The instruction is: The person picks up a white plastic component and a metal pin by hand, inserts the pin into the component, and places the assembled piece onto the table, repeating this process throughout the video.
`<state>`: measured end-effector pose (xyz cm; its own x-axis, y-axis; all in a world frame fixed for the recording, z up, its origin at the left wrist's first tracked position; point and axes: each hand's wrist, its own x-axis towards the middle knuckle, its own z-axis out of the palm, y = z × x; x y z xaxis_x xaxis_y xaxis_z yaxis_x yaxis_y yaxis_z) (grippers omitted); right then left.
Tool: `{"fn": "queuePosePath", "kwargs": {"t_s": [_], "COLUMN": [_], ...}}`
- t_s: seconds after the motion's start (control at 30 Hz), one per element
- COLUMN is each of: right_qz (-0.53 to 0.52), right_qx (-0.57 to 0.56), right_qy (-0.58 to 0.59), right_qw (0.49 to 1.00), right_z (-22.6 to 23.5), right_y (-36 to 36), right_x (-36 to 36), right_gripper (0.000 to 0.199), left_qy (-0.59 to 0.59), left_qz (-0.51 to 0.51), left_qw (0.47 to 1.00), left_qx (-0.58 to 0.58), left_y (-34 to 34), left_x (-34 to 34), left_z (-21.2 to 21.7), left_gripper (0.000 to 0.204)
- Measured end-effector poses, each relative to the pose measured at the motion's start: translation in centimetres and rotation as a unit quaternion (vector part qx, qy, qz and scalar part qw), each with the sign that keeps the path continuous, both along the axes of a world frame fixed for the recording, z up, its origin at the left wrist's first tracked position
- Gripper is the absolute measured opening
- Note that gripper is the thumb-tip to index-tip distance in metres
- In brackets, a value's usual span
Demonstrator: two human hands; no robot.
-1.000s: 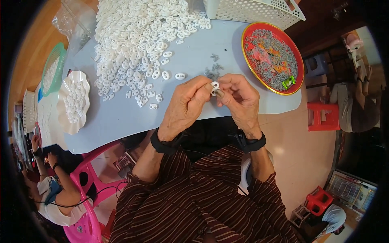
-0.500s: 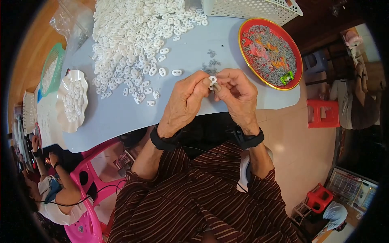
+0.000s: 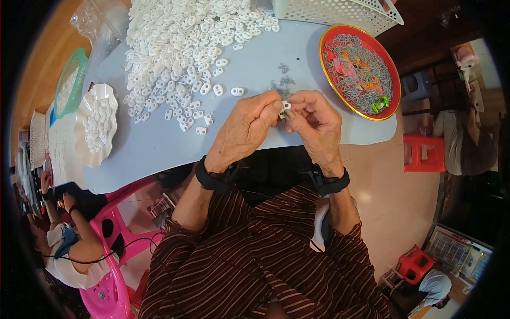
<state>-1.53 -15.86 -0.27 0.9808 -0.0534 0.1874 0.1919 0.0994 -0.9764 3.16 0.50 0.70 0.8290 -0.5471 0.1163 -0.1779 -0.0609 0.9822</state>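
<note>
A: Firstly, edges and room. Your left hand and right hand meet just above the near edge of the pale table, fingertips pressed together on one small white plastic piece. Bare tabletop lies to the left of your hands and between them and the heap.

B: Containers?

A: Four, with contents. Item: round red tray, far right, reaching the table's right edge, holding small grey metal parts and one green bit. Item: white scalloped dish, left, holding white pieces. Item: green basket, far left, contents pale and unclear. Item: white perforated basket, far edge, contents hidden.

B: Counts?

A: One white piece in your fingers. Heap of white pieces, far centre: too many to count, with several strays nearer you. Some loose grey parts just beyond your hands.
</note>
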Motion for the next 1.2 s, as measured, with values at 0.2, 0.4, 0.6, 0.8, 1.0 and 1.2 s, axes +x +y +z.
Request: {"fn": "queuePosePath", "kwargs": {"t_s": [0.2,0.4,0.6,0.8,1.0,1.2], "right_qz": [0.014,0.021,0.012,-0.026,-0.063,-0.077], "right_qx": [-0.001,-0.037,-0.058,-0.125,-0.205,-0.216], "right_qy": [0.023,-0.004,-0.021,-0.069,-0.098,-0.121], "right_qw": [1.000,0.999,0.998,0.989,0.972,0.966], "right_z": [0.10,-0.46,-0.76,-0.39,-0.15,-0.37], "right_y": [-0.11,-0.03,0.13,0.49,0.73,0.89], "right_x": [-0.03,0.18,0.20,0.02,-0.23,-0.51], "right_gripper": [0.026,0.032,0.032,0.031,0.027,0.025], "left_qy": [0.023,0.041,0.013,-0.003,0.019,0.035], "left_qz": [-0.004,-0.015,-0.002,0.012,0.015,-0.020], "left_qw": [1.000,0.998,0.999,1.000,0.998,0.998], "left_qx": [-0.020,-0.045,-0.038,-0.023,-0.065,-0.058], "left_y": [0.03,0.05,0.23,0.07,-0.32,0.19], "left_x": [-0.04,-0.15,-0.22,-0.47,-0.71,-0.32], "left_z": [-0.17,-0.12,0.10,-0.40,-0.43,-0.07], "left_gripper": [0.026,0.026,0.027,0.026,0.025,0.027]}}
